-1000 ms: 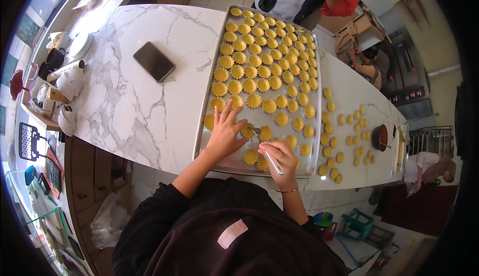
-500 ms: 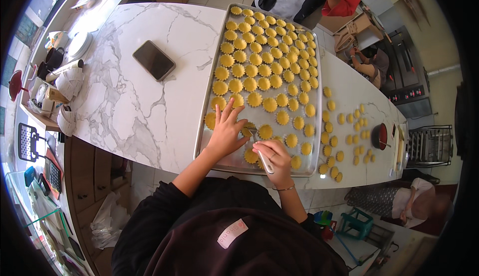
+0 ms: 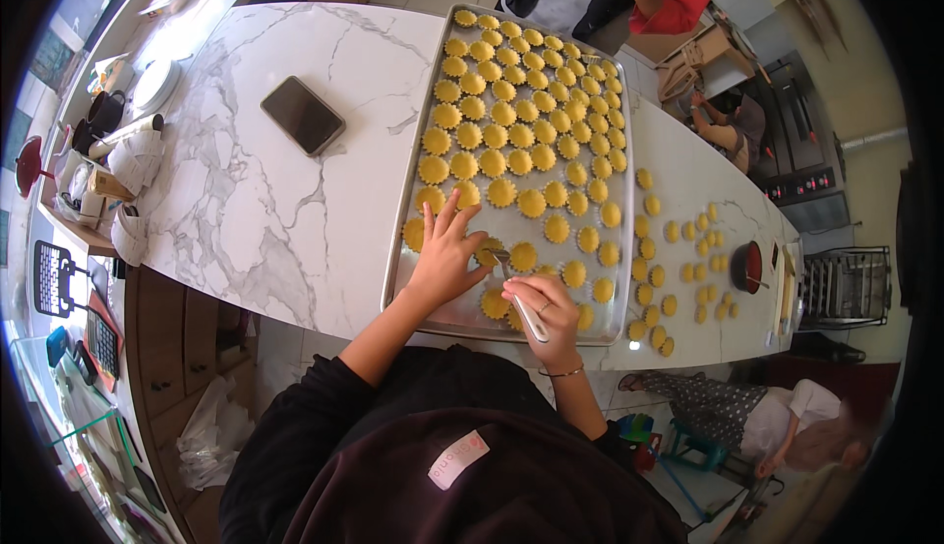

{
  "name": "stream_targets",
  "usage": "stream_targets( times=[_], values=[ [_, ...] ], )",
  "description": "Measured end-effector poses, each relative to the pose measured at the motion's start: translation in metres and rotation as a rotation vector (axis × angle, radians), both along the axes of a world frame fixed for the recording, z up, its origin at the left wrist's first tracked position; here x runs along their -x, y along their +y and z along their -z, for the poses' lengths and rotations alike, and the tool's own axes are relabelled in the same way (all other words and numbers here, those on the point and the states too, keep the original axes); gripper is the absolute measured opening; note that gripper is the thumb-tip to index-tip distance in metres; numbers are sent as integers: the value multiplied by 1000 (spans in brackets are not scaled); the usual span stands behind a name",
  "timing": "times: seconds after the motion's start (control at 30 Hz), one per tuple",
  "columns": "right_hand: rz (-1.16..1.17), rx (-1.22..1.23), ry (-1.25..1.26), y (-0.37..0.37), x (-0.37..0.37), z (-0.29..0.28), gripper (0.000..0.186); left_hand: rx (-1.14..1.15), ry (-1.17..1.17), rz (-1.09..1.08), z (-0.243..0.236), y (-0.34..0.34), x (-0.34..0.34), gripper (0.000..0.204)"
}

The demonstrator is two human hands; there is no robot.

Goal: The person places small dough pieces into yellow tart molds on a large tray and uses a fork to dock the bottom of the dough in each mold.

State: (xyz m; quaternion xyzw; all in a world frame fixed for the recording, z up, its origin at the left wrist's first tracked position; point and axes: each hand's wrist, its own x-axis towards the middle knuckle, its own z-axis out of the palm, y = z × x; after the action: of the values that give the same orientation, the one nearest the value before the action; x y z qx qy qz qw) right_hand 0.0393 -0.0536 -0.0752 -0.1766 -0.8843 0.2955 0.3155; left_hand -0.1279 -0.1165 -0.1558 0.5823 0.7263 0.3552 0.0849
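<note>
A large metal tray (image 3: pixel 442 318) holds many yellow fluted pastry shells (image 3: pixel 521 161) in rows on a marble-patterned counter. My left hand (image 3: pixel 447 254) lies over its near left part with fingers spread, the thumb and a finger at the edge of one shell (image 3: pixel 488 250). My right hand (image 3: pixel 546 313) is closed round the pale handle of a fork (image 3: pixel 531 318), whose metal head rests on that same shell beside my left fingers, partly hiding it.
A phone (image 3: pixel 302 115) lies left of the tray, more yellow pieces (image 3: pixel 669 305) and a dark red bowl (image 3: pixel 747 268) right. Cups, plates (image 3: pixel 155 86) line the left side. A person in red sleeves (image 3: pixel 664 3) is beyond the tray; others are at upper and lower right.
My right hand and the fork have shifted slightly up and left since a second ago; my left hand stays nearly in place. The person at lower right has moved down and left.
</note>
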Motion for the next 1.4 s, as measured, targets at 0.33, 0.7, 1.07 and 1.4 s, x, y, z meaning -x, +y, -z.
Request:
stream_targets(
  times=[0.33, 0.7, 1.07, 1.4],
  values=[
    [-11, 17, -23, -1, 1, 5, 29, 7, 3, -1, 0, 0, 0, 40],
    [15, 10, -3, -1, -4, -4, 27, -8, 24, -23, 2, 1, -1, 40],
    [-7, 25, -49, -5, -2, -1, 27, -8, 4, -5, 1, 0, -1, 40],
    [209, 24, 104, 5, -14, -30, 26, 4, 41, -3, 2, 6, -5, 43]
  ],
)
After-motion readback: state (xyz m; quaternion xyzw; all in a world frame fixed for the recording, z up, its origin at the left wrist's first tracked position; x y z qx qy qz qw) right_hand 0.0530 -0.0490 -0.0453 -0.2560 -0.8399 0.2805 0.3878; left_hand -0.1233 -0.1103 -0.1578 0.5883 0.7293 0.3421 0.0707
